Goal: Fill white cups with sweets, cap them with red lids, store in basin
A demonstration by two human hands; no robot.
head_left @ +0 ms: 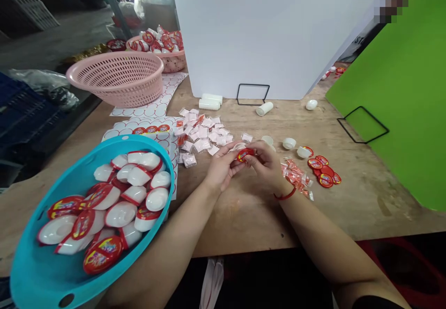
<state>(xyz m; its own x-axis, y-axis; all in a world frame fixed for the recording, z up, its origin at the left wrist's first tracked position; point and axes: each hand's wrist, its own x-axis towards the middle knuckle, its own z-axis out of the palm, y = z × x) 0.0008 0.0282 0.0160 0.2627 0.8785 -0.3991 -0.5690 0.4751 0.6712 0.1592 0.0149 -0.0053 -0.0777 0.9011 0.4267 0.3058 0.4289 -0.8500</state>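
Note:
Over the middle of the wooden table, my left hand [223, 167] and my right hand [266, 165] meet with their fingers closed. Between them is a round red printed lid [244, 154], pinched by the right thumb and fingers. A whitish cup rim [239, 146] shows behind it at the left fingers; most of that cup is hidden. Left of my hands lies a pile of small white sachets [204, 132]. Orange-red sachets [296, 174] are beside my right wrist, with more red lids [324, 169] further right. Small white cups [289, 143] stand just beyond my right hand.
A blue basin [163, 220] of lidded white cups stands front left. Behind it are a pink basket [118, 83] and a filled pink basket [174, 61]. Stacked cups [209, 102] lie near a white board [247, 30]; a green board [400, 100] rises at right.

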